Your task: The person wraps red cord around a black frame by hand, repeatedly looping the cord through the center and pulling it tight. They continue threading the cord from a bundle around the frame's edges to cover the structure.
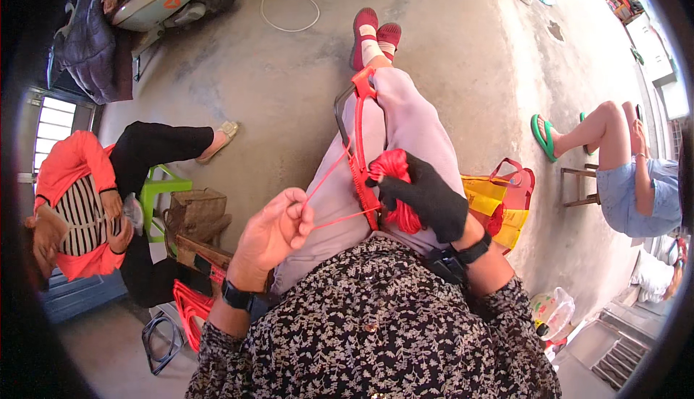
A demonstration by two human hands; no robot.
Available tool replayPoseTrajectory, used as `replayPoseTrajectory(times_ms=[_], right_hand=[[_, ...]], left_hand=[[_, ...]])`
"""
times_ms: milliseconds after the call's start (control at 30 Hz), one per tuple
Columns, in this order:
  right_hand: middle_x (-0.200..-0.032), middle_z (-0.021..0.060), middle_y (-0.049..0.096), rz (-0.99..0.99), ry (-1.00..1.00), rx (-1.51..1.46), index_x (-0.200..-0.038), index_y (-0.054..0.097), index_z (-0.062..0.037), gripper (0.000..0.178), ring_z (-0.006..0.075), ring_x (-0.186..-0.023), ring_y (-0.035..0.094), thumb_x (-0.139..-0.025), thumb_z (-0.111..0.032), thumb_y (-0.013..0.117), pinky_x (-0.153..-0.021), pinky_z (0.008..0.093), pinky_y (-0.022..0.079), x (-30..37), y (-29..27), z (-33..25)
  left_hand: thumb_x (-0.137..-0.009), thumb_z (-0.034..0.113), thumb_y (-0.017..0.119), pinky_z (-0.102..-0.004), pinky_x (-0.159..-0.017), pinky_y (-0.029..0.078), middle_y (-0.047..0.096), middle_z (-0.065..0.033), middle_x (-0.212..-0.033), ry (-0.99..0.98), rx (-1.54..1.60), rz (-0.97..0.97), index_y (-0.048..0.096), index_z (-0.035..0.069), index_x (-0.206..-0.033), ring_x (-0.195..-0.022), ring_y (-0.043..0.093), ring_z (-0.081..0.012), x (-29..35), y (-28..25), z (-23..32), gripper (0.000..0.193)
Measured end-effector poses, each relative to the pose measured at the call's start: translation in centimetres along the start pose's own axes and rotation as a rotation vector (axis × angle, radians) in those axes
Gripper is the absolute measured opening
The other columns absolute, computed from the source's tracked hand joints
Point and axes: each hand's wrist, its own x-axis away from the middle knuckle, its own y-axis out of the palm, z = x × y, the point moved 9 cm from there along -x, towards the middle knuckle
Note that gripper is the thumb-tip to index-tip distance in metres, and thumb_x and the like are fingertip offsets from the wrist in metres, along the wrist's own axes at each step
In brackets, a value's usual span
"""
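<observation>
Across my lap lies a curved frame (359, 171); one long side and its far end are red, while a black bar (340, 117) shows on its left. My bare left hand (273, 229) pinches a thin red cord (340, 220) left of the frame. From these fingers one strand runs up to the frame and another crosses right toward its near end. My right hand (432, 200), in a black glove with some fingertips bare, is closed round a bundle of red cord (405, 215) just right of the frame. The glove hides part of the bundle.
A yellow and red bag (499, 200) stands right of my legs. At lower left are red frames (191, 312) and a black frame (161, 341). One person (79, 204) sits at left near a green stool (157, 196), another (640, 182) at right on a wooden stool.
</observation>
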Motion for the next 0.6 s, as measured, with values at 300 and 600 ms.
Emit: replayPoseTrajectory(times_ms=[300,600], right_hand=[[-0.083,0.0068,0.063,-0.084,0.01,-0.561,-0.103,0.058,-0.002,0.028,0.0146,-0.07,0.062,-0.092,-0.028,0.059,-0.062,0.0268,0.051,0.2,0.5,0.5],[-0.096,0.012,0.065,0.468,-0.318,-0.509,-0.118,0.055,-0.0031,0.041,0.0248,-0.085,0.065,-0.093,-0.036,0.055,-0.073,0.0364,0.054,2.2,-10.4,-1.4]], left_hand=[[-0.098,0.022,0.05,-0.0191,-0.042,0.024,0.034,0.0058,-0.055,-0.131,-0.187,0.042,0.055,0.001,-0.09,-0.046,0.029,-0.0033,2.8,0.3,-2.3,0.022],[-0.097,0.024,0.048,-0.0221,-0.049,0.038,0.053,-0.0038,-0.067,0.065,-0.114,-0.297,0.055,0.001,-0.095,-0.06,0.05,-0.0132,-1.3,5.6,1.3,0.024]])
